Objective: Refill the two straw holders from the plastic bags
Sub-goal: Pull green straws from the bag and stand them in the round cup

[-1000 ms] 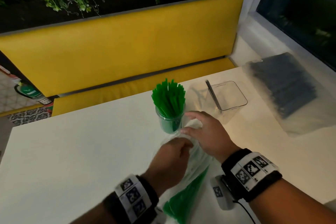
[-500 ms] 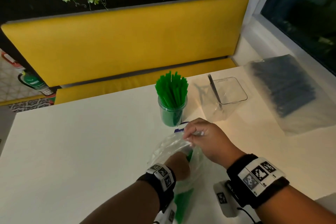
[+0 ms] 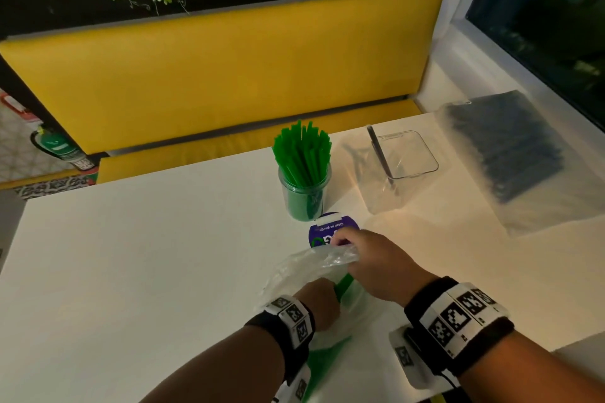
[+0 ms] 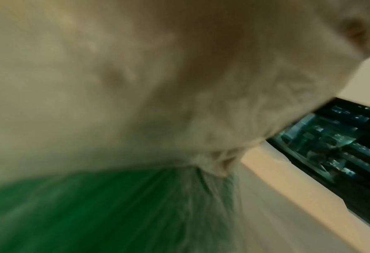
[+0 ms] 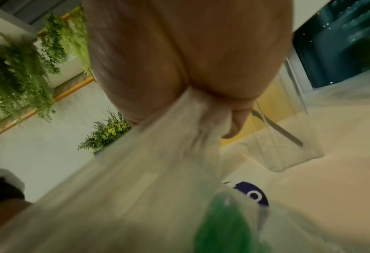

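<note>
A round clear jar (image 3: 304,196) packed with green straws (image 3: 302,154) stands mid-table. To its right is a square clear holder (image 3: 401,170) with one black straw (image 3: 379,157) leaning in it. A clear bag (image 3: 294,271) of green straws (image 3: 327,360) lies in front of me. My right hand (image 3: 343,249) pinches the rim of the bag's mouth and holds it up; the right wrist view shows the plastic bunched in that pinch (image 5: 212,111). My left hand (image 3: 322,298) is inside the bag, curled round a bunch of green straws (image 3: 343,283); plastic hides its fingers.
A flat bag of black straws (image 3: 510,154) lies at the table's right edge by the window. A round purple sticker (image 3: 330,227) sits on the table just beyond my right hand. A yellow bench (image 3: 212,75) runs behind the table.
My left hand has slid from the bag's mouth deeper inside, back toward me. My right hand has drawn the rim back too, uncovering the purple sticker.
</note>
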`<state>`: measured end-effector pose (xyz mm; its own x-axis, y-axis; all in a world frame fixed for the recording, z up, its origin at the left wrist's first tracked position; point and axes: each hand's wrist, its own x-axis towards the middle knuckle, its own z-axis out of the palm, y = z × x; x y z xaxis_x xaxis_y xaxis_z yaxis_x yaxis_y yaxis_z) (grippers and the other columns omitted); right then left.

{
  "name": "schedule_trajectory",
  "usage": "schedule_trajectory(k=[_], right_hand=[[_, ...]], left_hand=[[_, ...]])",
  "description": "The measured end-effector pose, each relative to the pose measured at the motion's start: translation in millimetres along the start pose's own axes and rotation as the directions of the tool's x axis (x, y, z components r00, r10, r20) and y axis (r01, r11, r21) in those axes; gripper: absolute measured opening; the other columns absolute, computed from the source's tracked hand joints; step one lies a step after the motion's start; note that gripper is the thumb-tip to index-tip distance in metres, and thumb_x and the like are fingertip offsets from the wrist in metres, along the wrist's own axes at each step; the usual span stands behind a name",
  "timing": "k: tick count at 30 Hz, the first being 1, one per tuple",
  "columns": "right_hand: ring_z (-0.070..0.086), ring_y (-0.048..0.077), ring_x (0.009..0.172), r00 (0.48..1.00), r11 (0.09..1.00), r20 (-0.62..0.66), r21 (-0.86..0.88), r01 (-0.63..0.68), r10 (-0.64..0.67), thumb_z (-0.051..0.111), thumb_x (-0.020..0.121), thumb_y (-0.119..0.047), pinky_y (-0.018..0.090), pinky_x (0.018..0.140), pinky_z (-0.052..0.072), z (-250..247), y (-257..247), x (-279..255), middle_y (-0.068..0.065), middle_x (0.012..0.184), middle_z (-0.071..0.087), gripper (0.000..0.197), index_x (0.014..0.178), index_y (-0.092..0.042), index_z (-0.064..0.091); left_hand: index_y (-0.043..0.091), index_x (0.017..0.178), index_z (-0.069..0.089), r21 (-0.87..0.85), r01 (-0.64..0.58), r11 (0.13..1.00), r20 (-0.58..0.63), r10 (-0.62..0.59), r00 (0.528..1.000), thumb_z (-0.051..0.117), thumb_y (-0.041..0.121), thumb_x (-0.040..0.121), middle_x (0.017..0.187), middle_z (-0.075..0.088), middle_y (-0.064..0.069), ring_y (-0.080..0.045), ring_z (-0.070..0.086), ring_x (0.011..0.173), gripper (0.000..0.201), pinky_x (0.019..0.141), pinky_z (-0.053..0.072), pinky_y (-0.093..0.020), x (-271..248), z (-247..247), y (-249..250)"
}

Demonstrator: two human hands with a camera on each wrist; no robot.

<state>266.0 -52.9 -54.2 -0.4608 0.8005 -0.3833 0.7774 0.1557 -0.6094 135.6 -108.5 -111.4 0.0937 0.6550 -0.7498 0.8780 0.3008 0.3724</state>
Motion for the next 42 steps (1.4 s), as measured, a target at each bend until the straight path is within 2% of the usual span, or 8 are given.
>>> schedule_trajectory(k=[9, 15, 22, 26, 29, 34, 37, 42], right_hand=[[0.047, -0.003, 0.112, 0.943, 0.937, -0.130, 0.130, 0.323, -0.307, 0.061, 0.085, -0.009, 0.016, 0.091, 0.043, -13.4, 6.7, -17.9, -0.013, 0.116, 0.045, 0.044, 0.081, -0.052, 0.050], [0.055, 0.006, 0.074, 0.933, 0.993, -0.359, 0.095, 0.077, -0.038, 0.051, 0.083, -0.003, 0.024, 0.065, 0.042, -9.4, 12.2, -4.9, -0.007, 0.086, 0.055, 0.032, 0.065, -0.030, 0.056], [0.059, 0.015, 0.070, 0.975, 0.871, -0.201, 0.491, 0.020, 0.091, 0.049, 0.094, -0.005, 0.025, 0.063, 0.042, -13.8, 4.9, 6.6, 0.007, 0.086, 0.073, 0.033, 0.086, -0.023, 0.075], [0.059, -0.005, 0.073, 0.962, 0.873, -0.247, 0.486, 0.019, 0.117, 0.045, 0.098, -0.007, 0.011, 0.064, 0.040, -13.6, 5.0, 7.9, -0.013, 0.081, 0.068, 0.032, 0.089, -0.023, 0.071], [0.062, 0.015, 0.083, 0.947, 0.981, -0.292, 0.176, -0.083, 0.133, 0.035, 0.104, -0.035, 0.030, 0.071, 0.045, -15.8, 5.9, 12.6, -0.007, 0.088, 0.067, 0.026, 0.096, -0.030, 0.059], [0.066, 0.020, 0.082, 0.928, 0.975, -0.371, -0.216, -0.053, -0.032, 0.038, 0.101, -0.040, 0.034, 0.069, 0.053, -17.2, -19.8, 24.2, -0.002, 0.110, 0.061, 0.029, 0.128, -0.038, 0.047], [0.066, 0.021, 0.077, 0.897, 0.962, -0.428, -0.271, -0.009, -0.112, 0.043, 0.099, -0.040, 0.034, 0.064, 0.056, -18.1, -30.6, 43.3, 0.000, 0.131, 0.044, 0.037, 0.137, -0.037, 0.043], [0.067, 0.015, 0.084, 0.887, 0.962, -0.435, -0.271, 0.033, -0.153, 0.040, 0.101, -0.037, 0.032, 0.068, 0.054, -19.1, -30.2, 73.1, -0.014, 0.131, 0.053, 0.027, 0.117, -0.034, 0.060]], left_hand=[[0.025, 0.100, 0.061, -0.118, -0.146, 0.982, -0.212, 0.119, 0.970, 0.047, 0.021, 0.097, 0.091, 0.062, 0.008, -0.013, 0.057, 0.085, 0.015, 0.079, 0.045, -0.024, -16.5, -18.4, -15.9], [0.030, 0.100, 0.062, -0.109, -0.278, 0.954, -0.262, 0.242, 0.934, 0.049, 0.028, 0.094, 0.086, 0.059, 0.011, -0.010, 0.054, 0.083, 0.015, 0.077, 0.045, -0.025, -32.8, -36.8, -14.4], [0.028, 0.075, 0.064, -0.566, -0.303, 0.767, -0.186, 0.239, 0.953, 0.069, 0.018, 0.082, 0.061, 0.056, 0.013, -0.006, 0.050, 0.055, 0.013, 0.052, 0.040, -0.018, -46.8, -54.4, -6.8], [0.019, 0.072, 0.060, -0.331, -0.337, 0.882, -0.146, 0.304, 0.941, 0.066, 0.027, 0.087, 0.059, 0.054, 0.012, -0.004, 0.045, 0.053, 0.018, 0.058, 0.040, -0.025, -52.5, -64.5, -6.1], [0.024, 0.075, 0.061, -0.313, -0.513, 0.799, -0.316, 0.422, 0.850, 0.068, 0.030, 0.090, 0.062, 0.063, 0.013, 0.003, 0.051, 0.055, 0.018, 0.060, 0.047, -0.022, -82.0, -89.7, 0.8], [0.019, 0.088, 0.064, -0.478, -0.860, 0.181, -0.822, 0.252, 0.510, 0.060, 0.009, 0.095, 0.076, 0.068, -0.012, -0.030, 0.067, 0.076, 0.013, 0.075, 0.056, -0.042, -121.5, -181.5, 23.8], [0.013, 0.096, 0.057, -0.489, -0.872, 0.021, -0.870, 0.057, 0.489, 0.056, 0.003, 0.097, 0.078, 0.061, -0.011, -0.030, 0.063, 0.075, 0.010, 0.072, 0.053, -0.045, -99.9, -222.8, 30.0], [0.011, 0.100, 0.056, -0.528, -0.839, 0.128, -0.848, -0.138, 0.512, 0.059, 0.006, 0.096, 0.080, 0.064, -0.007, -0.024, 0.066, 0.073, 0.008, 0.069, 0.055, -0.041, -51.7, -236.3, 29.2]])
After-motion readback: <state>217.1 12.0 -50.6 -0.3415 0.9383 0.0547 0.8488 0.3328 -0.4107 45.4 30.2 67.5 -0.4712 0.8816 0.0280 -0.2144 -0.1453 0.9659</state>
